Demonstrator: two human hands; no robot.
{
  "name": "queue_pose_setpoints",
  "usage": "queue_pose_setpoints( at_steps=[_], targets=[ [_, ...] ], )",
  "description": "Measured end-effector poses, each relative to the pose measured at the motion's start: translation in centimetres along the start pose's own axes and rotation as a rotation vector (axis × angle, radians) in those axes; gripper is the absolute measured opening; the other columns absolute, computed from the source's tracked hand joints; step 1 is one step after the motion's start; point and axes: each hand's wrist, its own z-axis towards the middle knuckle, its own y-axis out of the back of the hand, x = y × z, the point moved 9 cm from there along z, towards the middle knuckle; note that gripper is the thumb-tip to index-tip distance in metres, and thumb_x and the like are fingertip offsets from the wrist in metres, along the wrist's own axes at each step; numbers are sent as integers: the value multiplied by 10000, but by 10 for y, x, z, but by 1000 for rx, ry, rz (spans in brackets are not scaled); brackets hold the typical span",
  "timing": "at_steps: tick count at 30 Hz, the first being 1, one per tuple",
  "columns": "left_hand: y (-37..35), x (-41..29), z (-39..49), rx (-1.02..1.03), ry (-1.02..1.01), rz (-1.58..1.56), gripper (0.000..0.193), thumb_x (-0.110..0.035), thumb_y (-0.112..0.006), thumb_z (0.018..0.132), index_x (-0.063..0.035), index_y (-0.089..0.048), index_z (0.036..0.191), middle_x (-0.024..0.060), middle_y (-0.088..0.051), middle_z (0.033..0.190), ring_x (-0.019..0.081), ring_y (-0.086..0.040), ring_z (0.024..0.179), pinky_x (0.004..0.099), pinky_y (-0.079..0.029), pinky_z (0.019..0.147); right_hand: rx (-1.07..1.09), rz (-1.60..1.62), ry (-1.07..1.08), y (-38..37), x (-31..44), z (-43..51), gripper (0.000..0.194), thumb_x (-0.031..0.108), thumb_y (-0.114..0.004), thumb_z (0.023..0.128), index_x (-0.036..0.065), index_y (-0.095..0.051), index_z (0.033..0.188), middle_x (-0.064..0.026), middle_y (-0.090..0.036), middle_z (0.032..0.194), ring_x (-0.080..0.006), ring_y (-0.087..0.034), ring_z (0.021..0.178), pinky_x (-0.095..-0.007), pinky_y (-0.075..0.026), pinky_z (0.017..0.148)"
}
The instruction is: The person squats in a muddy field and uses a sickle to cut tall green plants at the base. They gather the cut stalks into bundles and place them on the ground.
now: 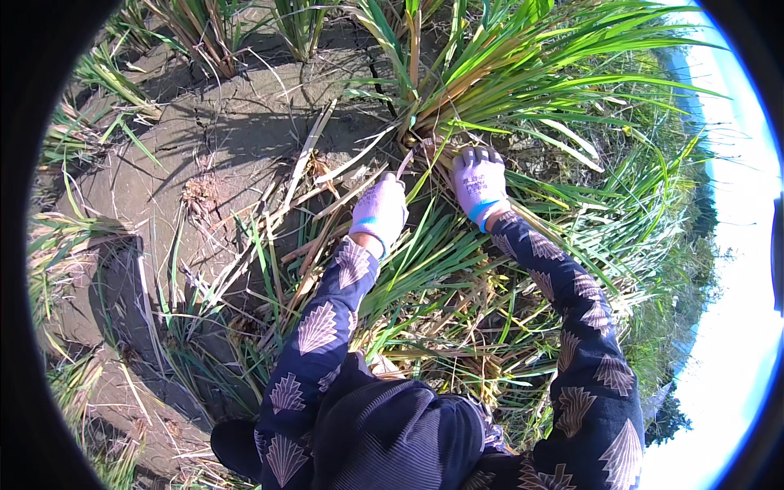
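My left hand [381, 208], in a pale knit work glove with a blue cuff, is closed around a tool. A thin curved blade [405, 162], like a sickle's, projects from the fist to the base of a leafy rice clump [484, 79]. The tool's handle is hidden inside the fist. To the right, my right hand [479, 184], in a matching glove with dark fingertips, has its fingers curled over stalks [450, 150] low on the clump. The clump leans to the upper right, its leaves green and its stem bases yellow-brown.
Cut green stalks [422, 269] lie in a thick layer below my hands. Cracked bare soil [245, 116] stretches to the left, with a cut stubble tuft [201, 193]. Other standing clumps [208, 37] grow at the top left. My dark-clothed knee [398, 435] is close below.
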Motion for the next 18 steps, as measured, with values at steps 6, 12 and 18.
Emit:
queue_pose_setpoints(
  at_steps=[6,12,18],
  targets=[
    [-5,14,-23,-157,4,-172,255,-252,-464,939,-12,-548,960,253,-629,872,455,-598,841,496,-482,712,109,179,56,-2,1,16,200,207,-599,766,75,-653,906,-117,-625,1015,-294,-579,1019,-433,-449,877],
    [21,60,-185,1,-67,-180,109,-113,-486,882,-27,-520,939,143,-573,742,288,-570,638,350,-433,569,322,325,438,-3,56,-48,446,126,-661,668,130,-619,1112,-110,-534,1151,-330,-509,1088,-430,-471,844],
    [30,115,-195,27,295,-1674,91,-7,-411,931,-39,-482,978,-47,-435,784,-5,-378,620,133,-318,530,185,371,338,22,103,-39,410,238,-688,674,74,-623,1043,-134,-561,1035,-313,-578,943,-434,-493,775]
  ],
)
